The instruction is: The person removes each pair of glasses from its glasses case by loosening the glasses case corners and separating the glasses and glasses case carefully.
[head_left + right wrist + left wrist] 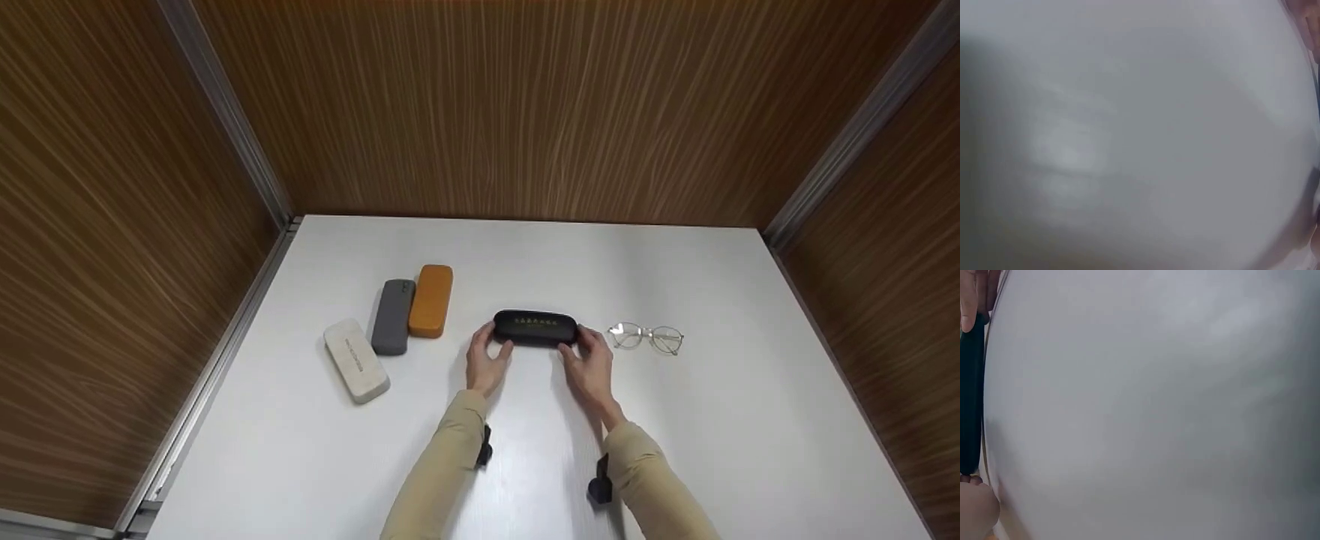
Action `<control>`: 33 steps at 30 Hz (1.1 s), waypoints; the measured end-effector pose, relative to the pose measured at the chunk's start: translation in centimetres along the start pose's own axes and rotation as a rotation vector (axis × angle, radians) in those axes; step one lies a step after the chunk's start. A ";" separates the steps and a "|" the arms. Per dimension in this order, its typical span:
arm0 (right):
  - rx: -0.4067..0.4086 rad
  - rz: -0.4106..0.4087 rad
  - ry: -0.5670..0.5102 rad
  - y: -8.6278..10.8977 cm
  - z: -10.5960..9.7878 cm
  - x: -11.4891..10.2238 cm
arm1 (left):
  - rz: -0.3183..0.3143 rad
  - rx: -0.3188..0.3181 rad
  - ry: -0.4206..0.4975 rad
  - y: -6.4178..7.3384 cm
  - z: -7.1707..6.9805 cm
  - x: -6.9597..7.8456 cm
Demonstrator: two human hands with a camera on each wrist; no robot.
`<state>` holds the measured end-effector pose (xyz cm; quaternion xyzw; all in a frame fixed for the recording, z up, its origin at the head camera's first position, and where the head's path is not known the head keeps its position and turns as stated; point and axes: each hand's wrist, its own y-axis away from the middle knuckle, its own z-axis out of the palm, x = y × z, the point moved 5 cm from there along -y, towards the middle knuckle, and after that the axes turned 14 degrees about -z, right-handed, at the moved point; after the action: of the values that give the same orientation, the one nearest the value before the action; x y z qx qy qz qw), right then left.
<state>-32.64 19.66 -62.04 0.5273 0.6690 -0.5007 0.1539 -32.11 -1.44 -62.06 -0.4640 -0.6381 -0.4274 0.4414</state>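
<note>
In the head view a black glasses case (535, 328) with gold lettering on its lid lies closed, lengthwise across the middle of the white table. My left hand (486, 364) grips its left end, thumb at the near side. At the other end, my right hand (591, 367) holds it the same way, with the thumb on the near edge. The left wrist view catches the case's dark side (971, 399) at its left border, with fingertips at both ends. Only bits of the fingers (1303, 19) show at the right border of the right wrist view.
Wire-framed glasses (646, 337) lie unfolded right of my right hand. To the left are an orange case (431, 300), a grey case (394, 316) and a cream case (356, 361). Wood-grain panels (510, 112) wall the white table (750, 450) at the back and sides.
</note>
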 end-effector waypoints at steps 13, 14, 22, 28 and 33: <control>-0.118 0.159 -0.131 0.0 0.2 -0.1 | -0.042 -0.198 0.084 -0.2 0.6 0.3; -0.137 0.164 -0.132 0.0 0.3 -0.1 | -0.053 -0.210 0.089 -0.2 0.6 0.3; -0.239 0.164 -0.133 -0.5 0.8 -0.2 | -0.163 -0.322 0.070 -0.6 1.1 0.6; -0.292 0.182 -0.096 -0.9 1.0 -0.1 | -0.189 -0.331 0.055 -1.3 1.4 0.7; -0.301 0.169 -0.099 -1.6 1.0 -0.1 | -0.200 -0.334 0.035 -1.6 1.5 0.9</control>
<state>-34.30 18.91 -61.59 0.5274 0.6813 -0.4055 0.3053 -34.10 -0.17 -61.81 -0.4574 -0.5933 -0.5773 0.3247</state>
